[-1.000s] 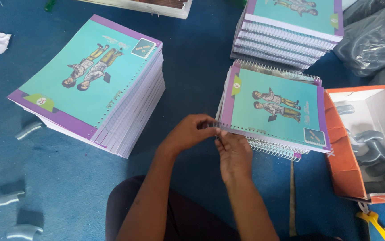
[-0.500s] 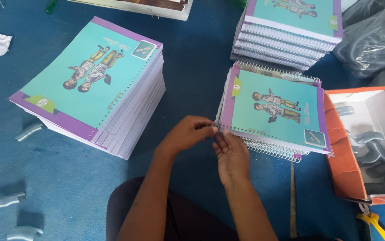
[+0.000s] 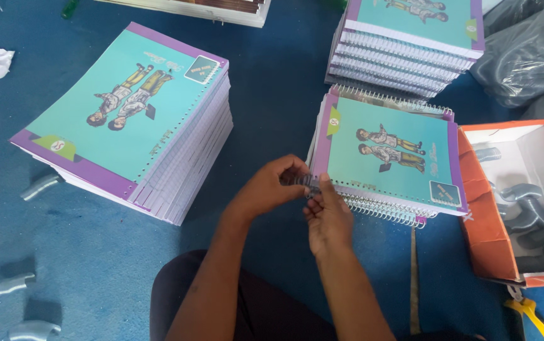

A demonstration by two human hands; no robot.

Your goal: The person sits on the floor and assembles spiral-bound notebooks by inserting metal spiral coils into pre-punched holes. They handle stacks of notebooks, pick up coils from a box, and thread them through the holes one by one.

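Note:
A teal and purple notebook (image 3: 389, 151) lies on top of a short stack of spiral-bound notebooks in front of me. Both hands meet at its near left corner. My left hand (image 3: 269, 186) pinches the end of the metal spiral coil (image 3: 302, 181) there. My right hand (image 3: 329, 218) has its thumb and fingertips closed on the same coil end from below. The rest of the coil (image 3: 382, 208) runs along the near edge of the cover.
A tall stack of unbound, punched notebooks (image 3: 127, 120) stands to the left. Another bound stack (image 3: 411, 38) sits at the back. An orange and white box (image 3: 512, 202) with grey pieces lies on the right, yellow-handled pliers (image 3: 527, 312) below it. Grey elbow pieces (image 3: 16, 287) dot the blue floor.
Both hands have stayed at the notebook's corner, with only small finger movements on the coil end. The stacks have not moved.

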